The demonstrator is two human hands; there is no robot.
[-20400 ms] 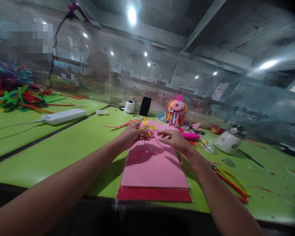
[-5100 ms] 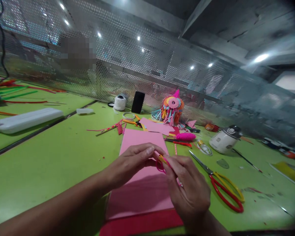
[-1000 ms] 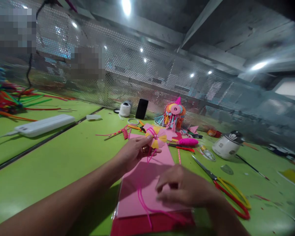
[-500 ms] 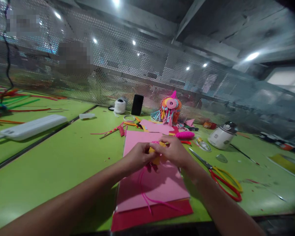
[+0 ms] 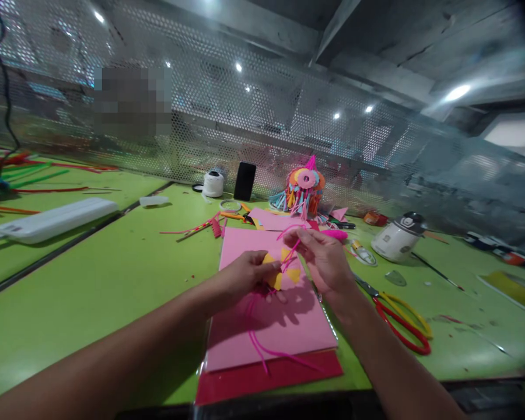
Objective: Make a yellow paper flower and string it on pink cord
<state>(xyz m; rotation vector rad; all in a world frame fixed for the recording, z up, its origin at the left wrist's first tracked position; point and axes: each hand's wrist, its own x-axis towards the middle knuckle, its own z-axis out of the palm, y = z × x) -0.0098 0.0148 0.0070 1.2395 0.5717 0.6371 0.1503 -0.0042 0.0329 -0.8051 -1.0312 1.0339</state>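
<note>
The left hand (image 5: 250,272) gripped the yellow-and-pink piece (image 5: 274,279) while the right hand (image 5: 326,259) pinched pink yarn (image 5: 291,254), seemingly threaded through already, though its tails hung loose.

Scissors (image 5: 375,296), tips hidden behind the right grip (image 5: 326,256).

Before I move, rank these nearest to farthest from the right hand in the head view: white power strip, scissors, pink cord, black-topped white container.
1. Pink cord, pinched in the right hand.
2. Scissors, to the hand's right.
3. Black-topped white container, farther back, right.
4. White power strip, far left.
</note>
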